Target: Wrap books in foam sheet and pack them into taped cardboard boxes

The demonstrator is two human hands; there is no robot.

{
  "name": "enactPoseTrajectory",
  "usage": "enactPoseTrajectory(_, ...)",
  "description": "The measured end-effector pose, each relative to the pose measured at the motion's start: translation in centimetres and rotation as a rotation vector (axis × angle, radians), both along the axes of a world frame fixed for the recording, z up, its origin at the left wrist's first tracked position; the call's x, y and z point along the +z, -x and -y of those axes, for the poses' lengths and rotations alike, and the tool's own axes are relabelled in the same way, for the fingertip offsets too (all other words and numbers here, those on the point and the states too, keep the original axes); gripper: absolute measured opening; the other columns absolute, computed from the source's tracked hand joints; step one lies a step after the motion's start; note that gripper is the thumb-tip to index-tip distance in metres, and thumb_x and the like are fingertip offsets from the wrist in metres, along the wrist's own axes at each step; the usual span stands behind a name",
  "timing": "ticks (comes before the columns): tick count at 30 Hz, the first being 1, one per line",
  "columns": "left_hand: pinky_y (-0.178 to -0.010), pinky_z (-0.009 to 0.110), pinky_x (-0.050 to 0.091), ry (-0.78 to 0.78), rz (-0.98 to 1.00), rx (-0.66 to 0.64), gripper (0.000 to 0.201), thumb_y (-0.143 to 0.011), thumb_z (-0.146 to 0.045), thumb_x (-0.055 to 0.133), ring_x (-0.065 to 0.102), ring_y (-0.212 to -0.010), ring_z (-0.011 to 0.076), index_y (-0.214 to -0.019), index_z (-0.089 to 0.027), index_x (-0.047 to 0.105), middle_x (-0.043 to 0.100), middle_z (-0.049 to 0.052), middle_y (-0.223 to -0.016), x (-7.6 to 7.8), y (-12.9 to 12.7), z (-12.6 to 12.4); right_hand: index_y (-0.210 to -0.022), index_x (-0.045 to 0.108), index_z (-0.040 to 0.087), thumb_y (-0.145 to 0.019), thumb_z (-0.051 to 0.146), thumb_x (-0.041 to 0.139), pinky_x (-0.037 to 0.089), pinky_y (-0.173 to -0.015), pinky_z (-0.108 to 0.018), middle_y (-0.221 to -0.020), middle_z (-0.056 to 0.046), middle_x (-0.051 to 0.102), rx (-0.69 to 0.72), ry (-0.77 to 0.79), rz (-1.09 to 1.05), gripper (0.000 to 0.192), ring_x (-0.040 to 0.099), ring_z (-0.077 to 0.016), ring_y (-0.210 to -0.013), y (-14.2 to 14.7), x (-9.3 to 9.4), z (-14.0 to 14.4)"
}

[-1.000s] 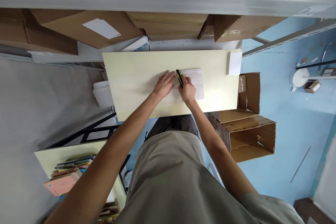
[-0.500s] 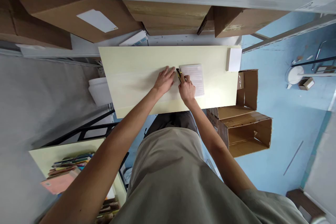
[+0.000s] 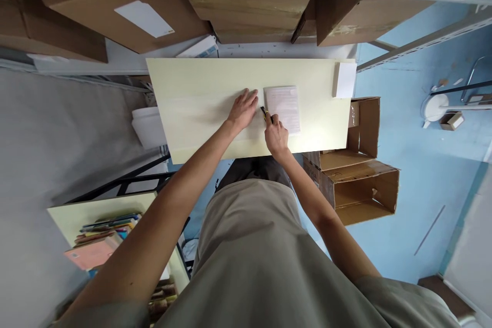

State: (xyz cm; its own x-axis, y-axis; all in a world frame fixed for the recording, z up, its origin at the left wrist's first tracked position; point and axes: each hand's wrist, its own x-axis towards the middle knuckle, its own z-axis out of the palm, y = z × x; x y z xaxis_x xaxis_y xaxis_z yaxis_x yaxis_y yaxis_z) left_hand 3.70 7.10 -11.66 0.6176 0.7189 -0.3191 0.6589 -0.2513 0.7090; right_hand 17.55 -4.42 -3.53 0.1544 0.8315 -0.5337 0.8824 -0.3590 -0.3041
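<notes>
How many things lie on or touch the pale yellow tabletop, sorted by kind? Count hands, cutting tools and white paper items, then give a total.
Hands: 2, left hand flat on the tabletop, right hand gripping the knife.
Utility knives: 1, utility knife.
White paper items: 2, printed sheet and small white pad.
Total: 5

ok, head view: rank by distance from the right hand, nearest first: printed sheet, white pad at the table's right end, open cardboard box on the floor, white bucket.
From the right hand, which holds a yellow-black knife:
1. Printed sheet: just above the hand, on the table.
2. Open box: on the floor, lower right; too close to call with the pad.
3. White pad: table's right end.
4. White bucket: past the table's left edge, farthest.
</notes>
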Motion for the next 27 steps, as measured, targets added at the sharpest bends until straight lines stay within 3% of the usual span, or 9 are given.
enactPoseTrajectory(5, -0.146, 0.070, 0.024, -0.006, -0.002, 0.005, 0.066, -0.106, -0.044, 0.064, 0.027, -0.180, 0.0419, -0.168, -0.021, 0.060, 0.046, 0.014, -0.186, -0.2, -0.1, 0.0, -0.178, 0.047, 0.018, -0.110, 0.004, 0.034, 0.068, -0.105, -0.053, -0.158, -0.027, 0.062, 0.033, 0.055, 0.024, 0.070, 0.071, -0.0376, -0.133, -0.2, 1.0, 1.9)
enactPoseTrajectory(10, -0.146, 0.069, 0.023, -0.031, -0.084, -0.084, 0.071, -0.110, -0.042, 0.059, 0.021, -0.181, 0.0429, -0.173, -0.012, 0.052, 0.036, 0.019, -0.190, -0.1, 0.0, -0.1, -0.179, 0.043, 0.020, -0.112, 0.003, 0.033, 0.069, -0.105, -0.047, -0.160, -0.023, 0.061, 0.114, 0.122, 0.098, 0.070, 0.071, -0.0333, -0.134, -0.2, 2.0, 3.3)
enactPoseTrajectory(15, -0.145, 0.069, 0.021, -0.064, -0.117, -0.113, 0.068, -0.113, -0.043, 0.056, 0.016, -0.182, 0.0410, -0.176, -0.018, 0.049, 0.036, 0.016, -0.190, 0.0, 0.0, -0.1, -0.178, 0.043, 0.020, -0.115, 0.003, 0.033, 0.068, -0.107, -0.044, -0.160, -0.024, 0.059, 0.175, 0.180, 0.111, 0.066, 0.071, -0.0315, -0.137, -0.3, 3.0, 4.2)
enactPoseTrajectory(22, -0.142, 0.074, 0.028, -0.101, -0.206, -0.127, 0.065, -0.110, -0.028, 0.054, 0.030, -0.175, 0.0454, -0.173, -0.010, 0.048, 0.029, 0.019, -0.193, 0.6, -0.6, 0.4, -0.175, 0.045, 0.012, -0.114, -0.001, 0.029, 0.069, -0.104, -0.043, -0.161, -0.027, 0.059, 0.238, 0.245, 0.088, 0.065, 0.072, -0.0312, -0.135, -0.4, 4.5, 5.7)
enactPoseTrajectory(27, -0.141, 0.072, 0.032, -0.116, -0.243, -0.136, 0.067, -0.107, -0.019, 0.054, 0.033, -0.173, 0.0445, -0.172, -0.007, 0.047, 0.028, 0.019, -0.193, -0.6, -0.9, 0.2, -0.166, 0.055, 0.012, -0.113, -0.002, 0.033, 0.067, -0.104, -0.041, -0.155, -0.027, 0.062, 0.274, 0.266, 0.061, 0.059, 0.075, -0.0294, -0.132, -0.7, 5.0, 6.9)
